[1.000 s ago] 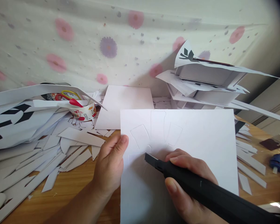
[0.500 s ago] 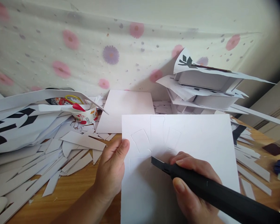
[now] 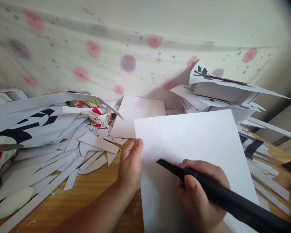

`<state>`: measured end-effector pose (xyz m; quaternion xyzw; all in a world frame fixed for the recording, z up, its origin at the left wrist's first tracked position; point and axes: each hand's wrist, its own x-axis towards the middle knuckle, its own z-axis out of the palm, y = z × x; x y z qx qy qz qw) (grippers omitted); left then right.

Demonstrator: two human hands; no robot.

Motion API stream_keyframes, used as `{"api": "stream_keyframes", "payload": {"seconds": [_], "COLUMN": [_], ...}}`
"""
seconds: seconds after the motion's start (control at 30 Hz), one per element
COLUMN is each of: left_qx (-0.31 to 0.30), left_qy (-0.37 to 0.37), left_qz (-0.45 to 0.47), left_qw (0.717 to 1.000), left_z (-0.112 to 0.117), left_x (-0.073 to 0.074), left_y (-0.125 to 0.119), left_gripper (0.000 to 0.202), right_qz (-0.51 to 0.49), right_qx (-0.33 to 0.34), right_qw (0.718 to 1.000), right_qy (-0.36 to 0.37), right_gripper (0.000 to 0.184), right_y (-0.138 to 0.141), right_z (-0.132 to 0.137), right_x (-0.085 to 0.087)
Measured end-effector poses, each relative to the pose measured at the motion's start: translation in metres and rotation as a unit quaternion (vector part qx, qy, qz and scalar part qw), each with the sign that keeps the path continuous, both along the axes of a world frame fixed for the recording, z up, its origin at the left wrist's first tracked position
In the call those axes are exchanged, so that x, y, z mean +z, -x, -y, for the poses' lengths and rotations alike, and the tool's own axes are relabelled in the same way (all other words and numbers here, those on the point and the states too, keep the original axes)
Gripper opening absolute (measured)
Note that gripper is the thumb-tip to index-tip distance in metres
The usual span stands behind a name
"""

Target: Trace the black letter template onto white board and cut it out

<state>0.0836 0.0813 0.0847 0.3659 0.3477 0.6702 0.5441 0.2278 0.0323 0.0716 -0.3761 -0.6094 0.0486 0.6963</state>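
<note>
A large white foam board [image 3: 203,139] is held up in front of me, with thin outlines of several shapes cut or scored into its upper left part. My left hand [image 3: 131,161] grips the board's left edge, thumb on its face and the other fingers hidden behind. In my right hand [image 3: 203,191] is a black utility knife [image 3: 215,192], its dark blade pointing up and left. The blade tip lies over the board just below the outlines; whether it touches the surface I cannot tell.
White offcuts [image 3: 97,142] litter the wooden table [image 3: 94,194] on the left, beside a paper cup [image 3: 102,119]. Behind the board leans another white panel [image 3: 140,108]. Stacked white boxes and sheets [image 3: 228,92] stand at back right. A white oval object [image 3: 13,202] lies front left.
My view has turned left, so the scene sits further right. The board has tilted slightly, and the knife blade is angled differently over it. Both hands keep their holds.
</note>
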Motion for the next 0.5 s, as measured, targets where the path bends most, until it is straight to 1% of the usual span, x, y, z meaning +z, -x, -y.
{"api": "stream_keyframes", "payload": {"seconds": [0.07, 0.13, 0.23, 0.33, 0.43, 0.5], "left_qx": [-0.025, -0.045, -0.054, -0.049, -0.044, -0.051], "left_qy": [0.007, 0.007, 0.004, 0.004, -0.002, -0.004], "left_qz": [0.035, 0.044, 0.044, 0.041, 0.037, 0.046], "left_qw": [0.999, 0.998, 0.998, 0.998, 0.998, 0.998], "left_z": [0.002, 0.003, 0.002, 0.001, 0.0, 0.0], "left_x": [0.001, 0.001, -0.001, -0.003, -0.003, -0.003], "left_y": [-0.003, -0.006, -0.006, -0.005, -0.005, -0.006], "left_gripper": [0.029, 0.027, 0.026, 0.026, 0.026, 0.024], "right_qz": [0.033, 0.083, 0.115, 0.109, 0.107, 0.108], "right_qx": [-0.027, -0.046, -0.046, -0.037, -0.044, -0.052], "right_qw": [0.999, 0.994, 0.988, 0.99, 0.99, 0.99], "right_qy": [-0.023, -0.058, -0.092, -0.079, -0.076, -0.075], "right_gripper": [0.024, 0.024, 0.023, 0.02, 0.02, 0.021], "right_y": [0.009, 0.017, 0.024, 0.027, 0.029, 0.03], "right_z": [0.0, -0.001, -0.004, -0.007, -0.008, -0.009], "right_x": [0.0, 0.0, 0.0, -0.001, -0.003, -0.004]}}
